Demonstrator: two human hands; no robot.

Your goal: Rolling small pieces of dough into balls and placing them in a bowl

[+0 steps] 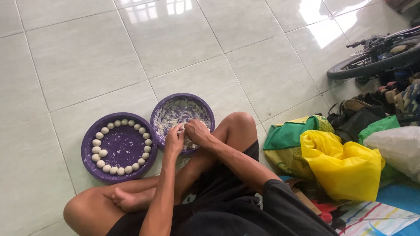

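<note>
**Dough ball being shaped over the mixing basin**

Seated cross-legged on the tiled floor point(78, 74), bare foot tucked under, knees spread to either side. Both hands brought together above the near rim of the purple basin point(162, 114), smeared inside with whitish dough residue. Left hand point(174, 140) cupped narrow, right hand point(197, 131) curled over it, a small pale lump of dough point(181, 127) pinched between the fingertips; too small to tell how round. Step in hand, by the look of it: rolling one more piece into a ball. Just left of the basin and nearly touching it, a purple tray point(89, 162) carrying a ring of finished dough balls point(103, 153) around its edge, one extra ball set just inside the ring, centre bare. Next move likely calling for a short reach left to seat the piece inside the ring without nudging neighbours. Off to the right, yellow and green plastic bags point(341, 161); beyond them sandals and a bicycle wheel point(372, 61).
</note>
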